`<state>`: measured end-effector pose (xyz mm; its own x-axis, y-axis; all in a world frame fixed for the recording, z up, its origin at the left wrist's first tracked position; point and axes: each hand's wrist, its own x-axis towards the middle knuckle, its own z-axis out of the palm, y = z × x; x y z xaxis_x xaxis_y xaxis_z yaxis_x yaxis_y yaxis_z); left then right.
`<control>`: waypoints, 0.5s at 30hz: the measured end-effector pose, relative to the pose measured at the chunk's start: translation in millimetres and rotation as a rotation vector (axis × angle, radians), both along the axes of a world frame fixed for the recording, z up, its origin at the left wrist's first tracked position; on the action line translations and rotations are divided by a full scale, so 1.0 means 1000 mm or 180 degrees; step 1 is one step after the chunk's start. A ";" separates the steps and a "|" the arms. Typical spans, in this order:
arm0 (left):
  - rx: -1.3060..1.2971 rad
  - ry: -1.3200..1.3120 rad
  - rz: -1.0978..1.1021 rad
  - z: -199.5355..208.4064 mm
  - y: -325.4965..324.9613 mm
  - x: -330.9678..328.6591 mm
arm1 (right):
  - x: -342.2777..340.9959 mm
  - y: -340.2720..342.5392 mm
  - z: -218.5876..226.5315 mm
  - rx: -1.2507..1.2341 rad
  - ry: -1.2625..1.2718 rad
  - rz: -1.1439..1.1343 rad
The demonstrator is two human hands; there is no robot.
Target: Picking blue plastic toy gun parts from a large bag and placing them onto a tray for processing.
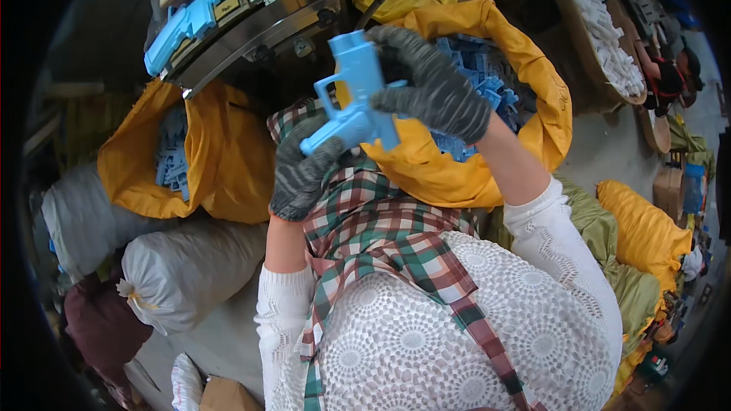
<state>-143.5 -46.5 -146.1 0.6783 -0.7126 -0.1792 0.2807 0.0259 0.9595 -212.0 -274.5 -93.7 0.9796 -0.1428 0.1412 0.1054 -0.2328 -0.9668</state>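
The left hand (308, 171) curls firmly around a light-blue toy gun (356, 87) at the yellow sack's (547, 110) left rim; the right hand (449, 91), half curled, thumbs its side, grip unclear. Blue pieces (499, 93) already lie inside the sack; left of it, another toy gun (181, 30) sits unbagged on the table (228, 47).

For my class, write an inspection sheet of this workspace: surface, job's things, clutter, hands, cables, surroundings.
Surface: metal-edged worktop at top, a second blue toy gun lying at its left end.
Job's things: blue toy gun, held up; open yellow sack behind it, containing blue pieces.
Clutter: tied white sack, maroon sack and cardboard box at lower left.
Hands: left hand and right hand, in grey gloves, both hold the blue toy gun.
Cables: one dark cable-like strand near the top; ends unclear.
Surroundings: white pieces and another person at right.
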 end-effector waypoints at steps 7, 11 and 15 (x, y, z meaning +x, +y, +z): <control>-0.0709 0.0892 0.0394 -0.002 0.040 0.001 | -0.007 0.027 0.003 -0.2184 -0.0674 0.0778; 0.0010 -0.1313 0.1545 0.021 0.019 0.018 | 0.001 0.005 0.008 -0.1835 -0.1037 0.0334; 0.1096 -0.4660 0.3090 0.068 0.024 0.085 | -0.004 -0.011 0.029 -0.1058 -0.0986 -0.0303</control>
<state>-59.0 -22.1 -78.2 0.5172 -0.0658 0.8533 -0.7111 -0.5879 0.3856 -215.9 -285.8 -64.7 0.8688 -0.1275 0.4785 0.3407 -0.5473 -0.7644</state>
